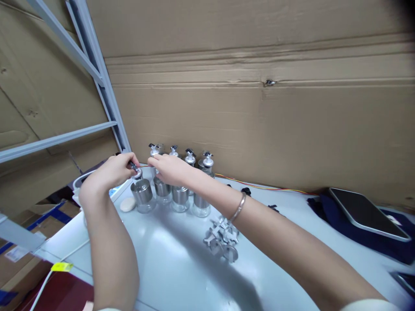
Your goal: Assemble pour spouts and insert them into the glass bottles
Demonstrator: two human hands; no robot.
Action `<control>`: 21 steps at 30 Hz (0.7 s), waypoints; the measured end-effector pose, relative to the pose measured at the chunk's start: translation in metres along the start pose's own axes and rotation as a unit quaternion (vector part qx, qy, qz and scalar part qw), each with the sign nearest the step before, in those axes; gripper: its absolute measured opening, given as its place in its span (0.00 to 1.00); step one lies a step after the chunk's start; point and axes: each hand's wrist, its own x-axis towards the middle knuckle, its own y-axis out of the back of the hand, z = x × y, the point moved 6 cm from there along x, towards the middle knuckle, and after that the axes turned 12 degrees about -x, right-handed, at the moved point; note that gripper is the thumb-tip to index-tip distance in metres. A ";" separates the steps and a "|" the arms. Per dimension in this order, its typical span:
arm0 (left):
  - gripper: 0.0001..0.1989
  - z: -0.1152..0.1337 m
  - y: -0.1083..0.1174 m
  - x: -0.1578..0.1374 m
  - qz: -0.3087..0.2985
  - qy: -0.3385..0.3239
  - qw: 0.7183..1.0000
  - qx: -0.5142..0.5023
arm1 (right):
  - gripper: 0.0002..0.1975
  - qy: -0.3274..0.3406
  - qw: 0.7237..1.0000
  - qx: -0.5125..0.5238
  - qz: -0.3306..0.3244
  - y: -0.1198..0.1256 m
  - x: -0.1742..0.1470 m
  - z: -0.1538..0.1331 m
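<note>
My left hand (118,170) pinches a silver cap with a black top piece (138,173) just over the mouth of a glass jar with a metal sleeve (142,192). My right hand (168,168) reaches across the row with its fingers bent together above another sleeved jar (162,188); what its fingertips hold, if anything, is hidden. Two more sleeved jars, one of them a front jar (180,199), stand to the right, their tops behind my right hand and forearm. Behind are several capped jars, among them one with a silver cap (208,160).
A heap of silver metal parts (223,237) lies on the white table (181,276). Small black pieces (246,191) are near the back. A round whitish disc (128,204) sits by the jars. A tablet (368,211) rests on dark cloth at right. Cardboard and a metal frame (97,77) stand behind.
</note>
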 end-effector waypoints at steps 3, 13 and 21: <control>0.09 0.003 -0.003 0.013 0.030 -0.024 0.999 0.012 | 0.12 -0.006 0.999 -0.011 0.034 0.019 -0.021 0.006; 0.12 0.013 -0.012 0.026 0.035 -0.053 0.997 0.036 | 0.06 -0.117 0.973 0.131 -0.151 0.020 -0.154 -0.005; 0.20 0.054 -0.010 -0.002 0.040 -0.126 0.989 0.069 | 0.06 -0.161 0.889 0.283 -0.321 0.015 -0.268 -0.046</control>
